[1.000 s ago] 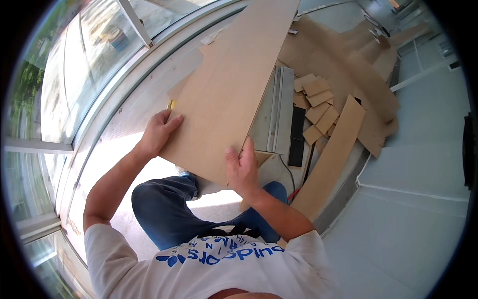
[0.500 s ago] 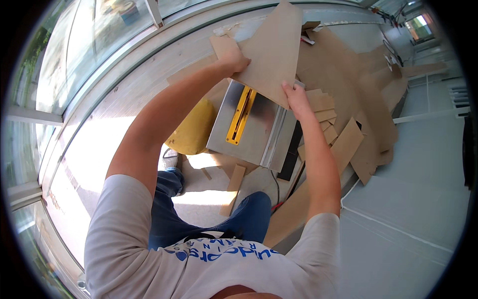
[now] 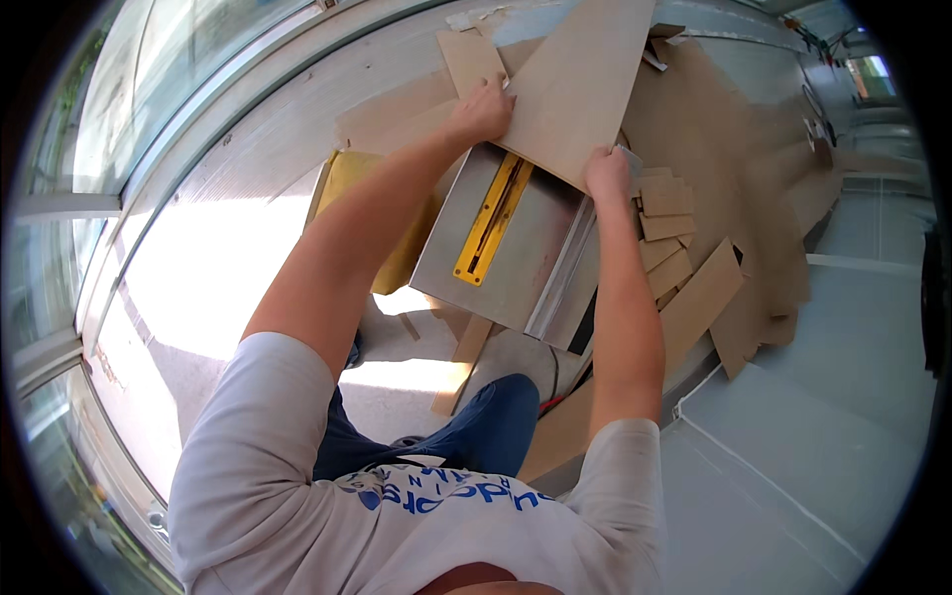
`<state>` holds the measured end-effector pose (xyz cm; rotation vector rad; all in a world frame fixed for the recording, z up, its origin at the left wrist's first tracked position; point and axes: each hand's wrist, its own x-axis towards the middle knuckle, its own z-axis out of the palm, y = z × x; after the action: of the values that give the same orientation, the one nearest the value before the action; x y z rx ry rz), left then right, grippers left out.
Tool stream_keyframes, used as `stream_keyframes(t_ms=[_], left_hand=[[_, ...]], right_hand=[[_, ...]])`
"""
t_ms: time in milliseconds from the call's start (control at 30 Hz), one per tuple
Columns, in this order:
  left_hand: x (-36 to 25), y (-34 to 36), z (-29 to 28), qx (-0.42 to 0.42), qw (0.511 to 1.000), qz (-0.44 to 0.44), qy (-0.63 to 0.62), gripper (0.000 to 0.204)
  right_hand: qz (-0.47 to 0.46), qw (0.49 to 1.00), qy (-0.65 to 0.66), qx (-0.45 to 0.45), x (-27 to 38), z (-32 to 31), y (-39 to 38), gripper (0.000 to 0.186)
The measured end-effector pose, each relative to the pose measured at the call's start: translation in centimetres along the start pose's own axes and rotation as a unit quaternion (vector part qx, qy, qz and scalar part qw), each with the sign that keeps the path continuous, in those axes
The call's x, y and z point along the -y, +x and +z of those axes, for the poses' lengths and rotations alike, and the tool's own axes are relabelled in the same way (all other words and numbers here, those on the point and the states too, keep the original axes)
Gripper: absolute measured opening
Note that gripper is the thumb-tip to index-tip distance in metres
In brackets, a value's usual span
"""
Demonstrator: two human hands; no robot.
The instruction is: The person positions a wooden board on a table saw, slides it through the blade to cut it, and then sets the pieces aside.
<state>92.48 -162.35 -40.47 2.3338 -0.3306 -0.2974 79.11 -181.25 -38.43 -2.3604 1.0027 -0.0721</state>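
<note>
A large pale plywood board [image 3: 580,69] reaches from the top of the view over the far part of a metal table saw [image 3: 446,248]. The saw's yellow slotted insert [image 3: 496,213] shows below the board's near edge, beside a long rail [image 3: 560,278]. My left hand [image 3: 481,114] is closed on the board's left edge, next to smaller board offcuts [image 3: 466,59]. My right hand [image 3: 607,174] grips its near right corner, fingers partly hidden. A yellow object [image 3: 352,178] at the saw's left is partly behind my left forearm.
Offcuts [image 3: 664,198] pile right of the saw on brown sheeting [image 3: 734,129], with a long strip [image 3: 704,297]. A red item and cable [image 3: 545,402] lie near my right knee. Glazed framing [image 3: 109,206] runs along the left; a pale grey surface [image 3: 793,446] fills the lower right.
Over the last second both hands have moved the board away from me, up the view, uncovering the saw's top and yellow insert. In the last half second it has shifted slightly right.
</note>
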Motion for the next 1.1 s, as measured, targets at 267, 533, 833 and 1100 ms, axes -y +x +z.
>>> stream_keyframes(t_ms=[267, 533, 833, 1100], left_hand=[[0.2, 0.3, 0.5, 0.082, 0.989, 0.090, 0.086, 0.063], [0.4, -1.3, 2.5, 0.007, 0.995, 0.061, 0.083, 0.062], [2.1, -2.5, 4.0, 0.027, 0.994, 0.084, 0.066, 0.062], [2.9, -2.7, 4.1, -0.002, 0.990, 0.130, 0.056, 0.059]], right_hand=[[-0.010, 0.980, -0.102, -0.168, -1.6, 3.6, -0.2, 0.040], [-0.100, 0.976, -0.074, -0.178, -4.6, 2.9, -0.2, 0.034], [-0.109, 0.972, -0.060, -0.201, -6.3, 3.6, -2.3, 0.032], [-0.127, 0.961, -0.062, -0.239, -6.7, 4.2, -3.1, 0.030]])
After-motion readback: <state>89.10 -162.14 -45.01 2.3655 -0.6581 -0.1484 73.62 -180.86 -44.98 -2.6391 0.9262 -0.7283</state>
